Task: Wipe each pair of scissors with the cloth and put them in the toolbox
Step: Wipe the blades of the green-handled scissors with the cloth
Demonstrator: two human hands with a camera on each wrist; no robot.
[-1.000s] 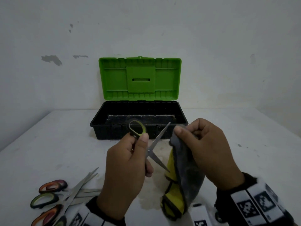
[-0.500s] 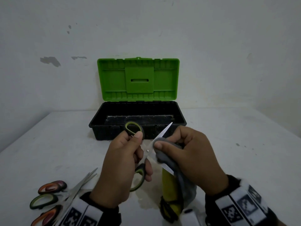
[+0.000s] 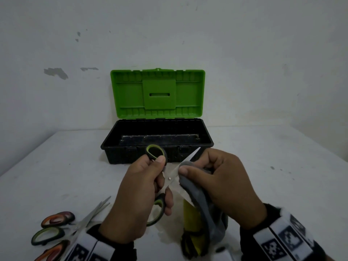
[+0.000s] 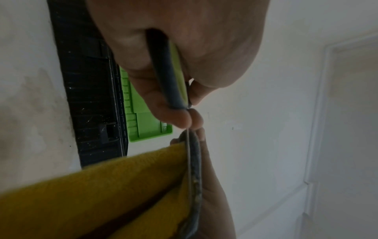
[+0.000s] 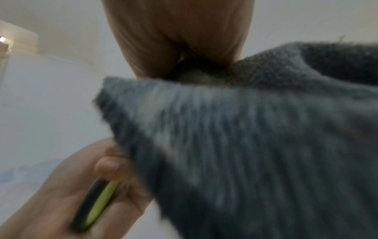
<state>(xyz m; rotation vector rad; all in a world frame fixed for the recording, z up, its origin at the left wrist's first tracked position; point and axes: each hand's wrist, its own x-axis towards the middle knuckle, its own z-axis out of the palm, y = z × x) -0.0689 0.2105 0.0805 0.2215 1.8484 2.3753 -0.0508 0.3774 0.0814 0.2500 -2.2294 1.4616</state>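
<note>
My left hand grips the green-and-black handles of a pair of scissors, blades spread apart. My right hand pinches a grey and yellow cloth round one blade close to the pivot. In the left wrist view the scissors handle runs through my fingers and the cloth hangs below. The right wrist view is mostly filled by the grey cloth. Behind my hands stands the toolbox, black tub, green lid raised.
Several more scissors with orange and green handles lie on the white table at the lower left, next to my left wrist. A white wall rises right behind the toolbox.
My right hand has brought the cloth from beside the scissors onto the blade and closed round it near the pivot. The left hand holds the scissors in much the same place.
</note>
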